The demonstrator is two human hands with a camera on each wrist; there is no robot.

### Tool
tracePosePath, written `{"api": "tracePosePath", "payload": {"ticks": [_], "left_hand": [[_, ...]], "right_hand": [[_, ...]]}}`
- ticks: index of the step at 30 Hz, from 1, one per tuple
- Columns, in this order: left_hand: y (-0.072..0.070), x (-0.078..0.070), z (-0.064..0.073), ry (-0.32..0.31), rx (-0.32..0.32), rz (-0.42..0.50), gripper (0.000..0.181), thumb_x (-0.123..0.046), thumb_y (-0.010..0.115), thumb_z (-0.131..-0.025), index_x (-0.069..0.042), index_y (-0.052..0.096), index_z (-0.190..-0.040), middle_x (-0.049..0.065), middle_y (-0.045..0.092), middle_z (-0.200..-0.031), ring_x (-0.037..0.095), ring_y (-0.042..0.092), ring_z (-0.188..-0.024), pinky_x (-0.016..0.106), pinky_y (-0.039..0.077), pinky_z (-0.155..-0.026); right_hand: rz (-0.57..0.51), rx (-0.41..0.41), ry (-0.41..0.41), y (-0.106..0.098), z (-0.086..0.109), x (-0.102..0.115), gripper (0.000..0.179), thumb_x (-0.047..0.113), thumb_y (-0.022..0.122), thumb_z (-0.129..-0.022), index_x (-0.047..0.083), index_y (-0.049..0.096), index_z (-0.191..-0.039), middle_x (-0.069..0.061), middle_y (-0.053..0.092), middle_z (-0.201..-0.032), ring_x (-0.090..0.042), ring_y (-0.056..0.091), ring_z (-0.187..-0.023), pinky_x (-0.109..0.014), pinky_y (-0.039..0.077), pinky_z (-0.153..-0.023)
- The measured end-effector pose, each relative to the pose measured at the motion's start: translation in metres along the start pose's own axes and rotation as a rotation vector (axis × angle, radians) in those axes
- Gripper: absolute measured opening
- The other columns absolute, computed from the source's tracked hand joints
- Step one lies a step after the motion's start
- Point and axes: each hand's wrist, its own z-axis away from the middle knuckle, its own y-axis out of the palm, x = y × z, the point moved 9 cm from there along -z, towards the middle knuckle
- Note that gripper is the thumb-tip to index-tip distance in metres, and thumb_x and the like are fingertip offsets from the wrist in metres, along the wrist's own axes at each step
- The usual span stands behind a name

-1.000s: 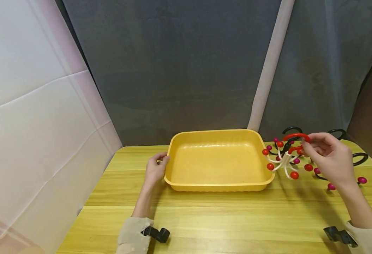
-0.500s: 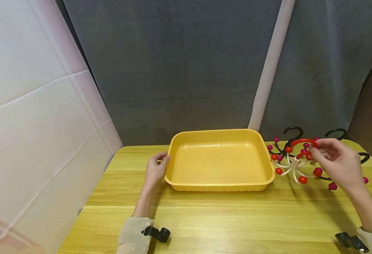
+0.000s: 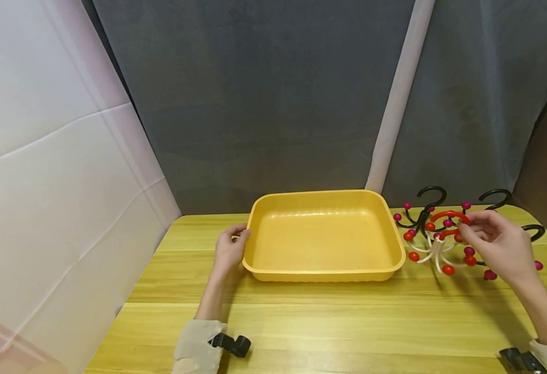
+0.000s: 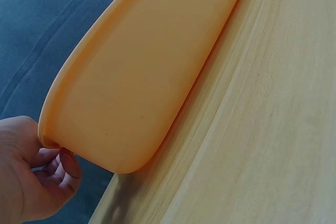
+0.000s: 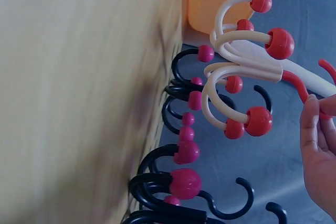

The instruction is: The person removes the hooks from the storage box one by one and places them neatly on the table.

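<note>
My right hand [image 3: 500, 246] pinches the red hook end of a white multi-arm hanger [image 5: 257, 71] with red ball tips. Its curved arms point downward, just right of the yellow tray [image 3: 322, 272]. In the right wrist view the balls stand off from the tabletop, above the black hangers. My left hand [image 3: 229, 250] grips the tray's left rim, with thumb and fingers curled at the edge in the left wrist view. The tray lies flat on the table with nothing inside it.
Several black hangers with magenta balls [image 3: 424, 217] stand at the table's right, partly behind the held one and the right hand. A grey curtain [image 3: 273, 104] hangs right behind the wooden table [image 3: 301, 322]. White fabric [image 3: 58, 156] borders the left.
The right hand has carried the white hanger rightward and lower, from overlapping the tray's right rim to beside it. The left hand and the tray have stayed in place.
</note>
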Motion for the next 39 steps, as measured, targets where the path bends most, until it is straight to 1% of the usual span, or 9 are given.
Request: {"api": "tracePosePath", "payload": {"ticks": [4,7,10,14,19,22,29,32,39], "left_hand": [[0.001,0.000,0.000,-0.010,0.004,0.002,0.031,-0.014,0.063,-0.100,0.005,0.067,-0.124,0.020,0.062,-0.108,0.030,0.063,-0.091,0.017,0.049,-0.065],[0.001,0.000,0.000,-0.012,0.004,0.002,0.031,-0.014,0.062,-0.100,0.005,0.067,-0.124,0.020,0.062,-0.108,0.030,0.063,-0.091,0.017,0.049,-0.065],[0.001,0.000,0.000,-0.011,0.005,0.003,0.031,-0.014,0.062,-0.100,0.005,0.067,-0.124,0.020,0.062,-0.108,0.030,0.063,-0.092,0.017,0.049,-0.066],[0.000,0.000,0.000,-0.012,0.002,0.003,0.032,-0.014,0.062,-0.100,0.005,0.067,-0.125,0.020,0.062,-0.108,0.031,0.064,-0.092,0.017,0.048,-0.066],[0.000,0.001,0.001,-0.022,0.005,-0.003,0.032,-0.015,0.062,-0.100,0.004,0.067,-0.125,0.019,0.061,-0.108,0.031,0.064,-0.093,0.017,0.048,-0.066],[0.001,0.001,0.000,-0.025,0.013,-0.003,0.033,-0.015,0.062,-0.100,0.004,0.066,-0.126,0.019,0.061,-0.109,0.031,0.064,-0.093,0.018,0.049,-0.066],[0.002,0.002,0.000,-0.028,0.014,-0.002,0.032,-0.015,0.062,-0.100,0.004,0.066,-0.126,0.019,0.061,-0.109,0.031,0.064,-0.094,0.017,0.049,-0.066],[0.002,0.001,0.000,-0.028,0.017,0.001,0.032,-0.014,0.061,-0.100,0.005,0.066,-0.126,0.020,0.061,-0.109,0.031,0.063,-0.094,0.017,0.048,-0.065],[0.001,0.001,0.001,-0.021,0.010,0.004,0.032,-0.013,0.061,-0.100,0.005,0.066,-0.126,0.020,0.061,-0.108,0.032,0.063,-0.094,0.017,0.048,-0.065]], "right_hand": [[0.025,0.017,0.004,0.000,0.002,-0.005,0.020,0.005,0.071,-0.093,-0.005,0.062,-0.108,0.038,0.057,-0.080,0.015,0.059,-0.065,-0.011,0.045,-0.055],[0.028,0.036,0.007,0.002,0.004,-0.009,0.021,0.005,0.071,-0.092,-0.006,0.062,-0.108,0.037,0.056,-0.081,0.016,0.058,-0.066,-0.009,0.045,-0.056],[0.026,0.065,0.023,0.004,0.006,-0.014,0.022,0.005,0.071,-0.093,-0.007,0.062,-0.108,0.035,0.056,-0.082,0.015,0.059,-0.067,-0.008,0.046,-0.059],[0.041,0.116,0.034,0.008,0.008,-0.018,0.022,0.007,0.070,-0.094,-0.008,0.062,-0.109,0.033,0.058,-0.082,0.013,0.060,-0.067,-0.010,0.047,-0.058],[0.034,0.164,0.026,0.010,0.009,-0.019,0.020,0.007,0.071,-0.094,-0.006,0.063,-0.107,0.023,0.065,-0.080,0.006,0.063,-0.067,-0.011,0.048,-0.059],[0.048,0.177,0.036,0.011,0.009,-0.020,0.021,0.008,0.071,-0.094,-0.006,0.062,-0.107,0.019,0.066,-0.081,0.005,0.063,-0.068,-0.012,0.048,-0.059],[0.099,0.213,0.060,0.014,0.008,-0.023,0.024,0.009,0.069,-0.096,-0.008,0.060,-0.110,-0.012,0.072,-0.087,0.002,0.064,-0.068,-0.014,0.048,-0.058],[0.103,0.230,0.060,0.014,0.007,-0.024,0.024,0.009,0.068,-0.096,-0.008,0.059,-0.111,-0.016,0.071,-0.088,0.000,0.065,-0.068,-0.014,0.048,-0.058],[0.089,0.260,0.062,0.014,0.005,-0.025,0.026,0.009,0.067,-0.098,-0.009,0.058,-0.113,-0.018,0.072,-0.090,0.000,0.065,-0.069,-0.015,0.049,-0.059]]}}
